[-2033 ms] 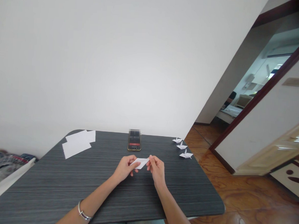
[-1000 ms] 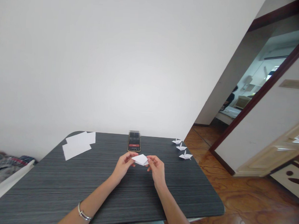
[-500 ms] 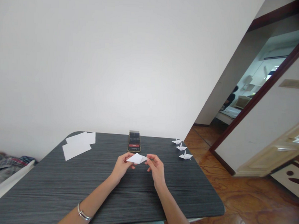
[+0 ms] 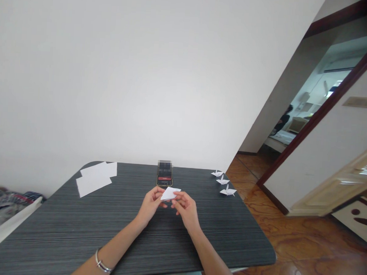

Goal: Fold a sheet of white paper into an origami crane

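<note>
A small piece of folded white paper [image 4: 170, 193], shaped roughly like a diamond, is held above the table in front of the phone. My left hand [image 4: 150, 202] pinches its left corner between thumb and fingers. At its right side, my right hand [image 4: 186, 207] grips the lower right edge, fingers curled beneath. The fingertips partly cover the paper's lower edge. Three white paper cranes [image 4: 228, 191] stand in a row along the table's right side.
A phone [image 4: 164, 175] leans upright at the back middle of the dark table [image 4: 111, 220]. Loose white sheets [image 4: 94, 186] overlap at the back left. Behind the table rises a white wall. Through the doorway at right, a person [image 4: 282, 121] is visible.
My right hand has shifted left and slightly down along the paper. The paper has changed from a wide, flat diamond to a more compact, slanted one. My left hand keeps its hold.
</note>
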`<state>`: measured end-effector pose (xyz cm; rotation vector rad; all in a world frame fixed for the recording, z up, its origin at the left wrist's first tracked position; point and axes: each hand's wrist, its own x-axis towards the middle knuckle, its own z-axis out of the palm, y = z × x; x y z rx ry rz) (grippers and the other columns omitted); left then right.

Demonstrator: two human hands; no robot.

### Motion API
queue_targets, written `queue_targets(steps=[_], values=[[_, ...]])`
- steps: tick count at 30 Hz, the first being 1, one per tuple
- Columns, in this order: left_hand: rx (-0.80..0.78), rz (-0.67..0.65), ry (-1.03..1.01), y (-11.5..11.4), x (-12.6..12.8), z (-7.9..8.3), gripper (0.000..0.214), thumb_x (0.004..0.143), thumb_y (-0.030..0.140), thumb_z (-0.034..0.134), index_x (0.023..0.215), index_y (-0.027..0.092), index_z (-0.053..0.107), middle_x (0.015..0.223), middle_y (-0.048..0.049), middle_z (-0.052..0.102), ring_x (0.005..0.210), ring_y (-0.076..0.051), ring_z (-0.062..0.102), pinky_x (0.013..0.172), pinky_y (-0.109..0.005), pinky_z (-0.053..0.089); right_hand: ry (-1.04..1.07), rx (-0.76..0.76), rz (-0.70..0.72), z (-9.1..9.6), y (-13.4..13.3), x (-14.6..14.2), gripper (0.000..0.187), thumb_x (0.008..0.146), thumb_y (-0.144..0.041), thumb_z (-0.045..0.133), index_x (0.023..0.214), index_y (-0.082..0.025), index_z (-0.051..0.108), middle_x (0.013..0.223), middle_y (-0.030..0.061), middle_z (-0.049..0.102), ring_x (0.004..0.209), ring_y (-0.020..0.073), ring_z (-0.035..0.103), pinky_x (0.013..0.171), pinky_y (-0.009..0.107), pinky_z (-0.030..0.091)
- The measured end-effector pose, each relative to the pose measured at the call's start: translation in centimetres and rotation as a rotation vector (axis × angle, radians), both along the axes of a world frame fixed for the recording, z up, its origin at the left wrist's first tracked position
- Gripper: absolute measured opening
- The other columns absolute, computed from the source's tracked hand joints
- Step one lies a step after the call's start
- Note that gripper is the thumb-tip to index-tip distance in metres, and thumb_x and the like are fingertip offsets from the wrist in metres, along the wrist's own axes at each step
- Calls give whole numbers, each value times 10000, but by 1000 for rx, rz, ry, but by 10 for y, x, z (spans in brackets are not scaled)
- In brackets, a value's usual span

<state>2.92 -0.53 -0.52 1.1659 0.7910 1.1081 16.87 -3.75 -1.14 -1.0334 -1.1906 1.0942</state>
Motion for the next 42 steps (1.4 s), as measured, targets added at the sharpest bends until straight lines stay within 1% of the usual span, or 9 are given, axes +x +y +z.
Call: queue_targets(steps=[5, 9, 14, 20, 23, 26, 31, 38, 42], values=[[11, -56, -34, -2, 3, -2, 333, 643, 309, 633, 836, 166, 403, 656, -13, 634, 621, -153, 610, 488, -218, 462, -20, -8, -41, -2, 1, 1, 237, 654, -244, 592, 877, -171, 560, 676, 13, 621, 554, 133, 578, 343, 155, 362], [-4, -105, -18, -3, 5, 0, 410, 656, 265, 621, 950, 176, 349, 660, -14, 635, 596, -146, 607, 478, -212, 456, -16, -1, -85, -4, 2, 1, 204, 639, -222, 596, 834, -168, 567, 733, 20, 619, 536, 116, 561, 341, 153, 358], [-3, -134, 27, -5, 5, 0, 490, 662, 248, 612, 1061, 179, 337, 682, -18, 629, 607, -149, 611, 504, -220, 454, -51, -11, -125, -6, 3, 4, 161, 660, -267, 594, 769, -149, 593, 603, 19, 614, 535, 132, 553, 365, 171, 373], [64, -176, 63, -6, 4, -1, 591, 684, 267, 605, 1191, 173, 316, 662, 0, 609, 572, -123, 578, 522, -213, 429, -49, 10, -191, -4, 3, 5, 157, 668, -295, 602, 716, -149, 627, 609, 24, 624, 510, 125, 536, 374, 188, 376], [145, -99, 80, -4, 2, -1, 472, 684, 276, 607, 1114, 161, 451, 744, -23, 618, 613, -118, 569, 569, -216, 427, -62, 15, -175, -3, 3, 4, 138, 664, -286, 608, 692, -154, 634, 557, 2, 600, 480, 112, 514, 368, 184, 371], [183, -34, 145, -1, -1, -2, 254, 672, 285, 616, 868, 124, 594, 757, -44, 634, 661, -138, 571, 624, -234, 428, -74, 23, -139, -4, 3, 3, 131, 665, -280, 607, 678, -153, 636, 550, 0, 591, 493, 113, 516, 372, 182, 376], [182, 3, 192, 0, -2, -2, 167, 665, 285, 617, 673, 118, 619, 617, -18, 617, 562, -127, 537, 568, -229, 414, -51, 17, -122, -4, 2, 2, 120, 671, -271, 606, 659, -153, 625, 537, -7, 585, 454, 100, 488, 395, 199, 401], [158, 17, 109, -2, 0, 0, 166, 625, 246, 656, 590, 113, 562, 731, -47, 631, 614, -132, 553, 583, -239, 434, 2, 26, -125, 0, 0, -1, 122, 671, -263, 611, 617, -155, 594, 531, -5, 595, 470, 115, 524, 475, 232, 434], [129, 31, 75, -2, 1, 1, 212, 588, 219, 690, 727, 119, 566, 678, -23, 617, 621, -127, 561, 600, -238, 439, -21, 61, -123, 0, 0, 0, 114, 676, -242, 607, 612, -151, 584, 540, -11, 586, 513, 123, 542, 524, 232, 429]])
